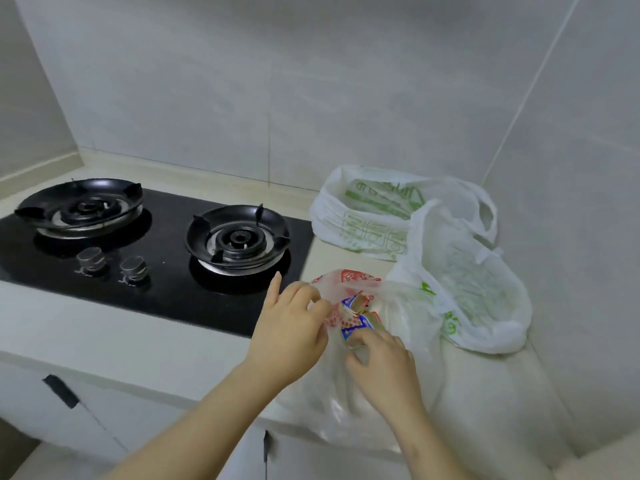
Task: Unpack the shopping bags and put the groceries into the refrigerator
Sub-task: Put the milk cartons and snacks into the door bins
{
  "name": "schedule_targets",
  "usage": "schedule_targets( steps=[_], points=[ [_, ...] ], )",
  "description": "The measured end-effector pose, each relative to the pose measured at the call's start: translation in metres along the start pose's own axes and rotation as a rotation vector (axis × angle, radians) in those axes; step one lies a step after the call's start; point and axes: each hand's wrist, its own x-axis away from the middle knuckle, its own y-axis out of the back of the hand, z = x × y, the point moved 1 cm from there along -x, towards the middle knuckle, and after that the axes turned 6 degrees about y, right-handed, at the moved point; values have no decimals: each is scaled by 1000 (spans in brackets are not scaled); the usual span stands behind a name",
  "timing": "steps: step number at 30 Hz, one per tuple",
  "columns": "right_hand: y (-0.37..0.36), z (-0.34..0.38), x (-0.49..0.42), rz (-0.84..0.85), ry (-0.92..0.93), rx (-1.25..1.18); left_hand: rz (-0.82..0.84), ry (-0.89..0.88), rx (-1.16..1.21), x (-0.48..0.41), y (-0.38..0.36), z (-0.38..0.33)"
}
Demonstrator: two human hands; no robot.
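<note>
We pinch the rim of a thin, crinkled clear bag point(349, 280) with red print in our left hand point(291, 327), index finger straight, the other fingers curled on the film. Our right hand point(381, 365) curls its fingers onto glossy blue-and-gold packets point(360, 315) inside that bag. The bag lies near the front edge of the smooth pale surface point(104, 341), just right of the black glass hob point(166, 278). Touching it on the right, a soft white bag point(485, 299) with green print slumps open. A second white bag point(363, 220) sits toward the back right corner. Round black burners point(239, 239) and metal knobs point(90, 258) stand on the hob.
</note>
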Motion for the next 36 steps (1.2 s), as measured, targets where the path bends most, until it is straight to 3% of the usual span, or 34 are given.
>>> schedule_targets(
  steps=[4, 9, 14, 18, 26, 28, 36],
  points=[
    [-14, -13, -26, -105, -96, 24, 69, -98, 38, -21, -34, 15],
    [-25, -25, -41, -409, -111, -23, 180, -241, 57, -37, -74, 12],
    [-22, -39, -51, -474, -119, 148, 256, -303, 87, -44, -104, 16],
    [-25, -52, -60, -284, -220, 296, 301, -270, 112, -49, -115, 21],
    [-39, -75, -71, 119, -221, 170, 449, -91, 171, -43, -133, 8],
    [-43, -76, -72, 149, -253, 97, 548, -18, 228, -40, -138, 3],
    [-55, -76, -77, 189, -344, 140, 637, 89, 244, -29, -149, -2]
  ],
)
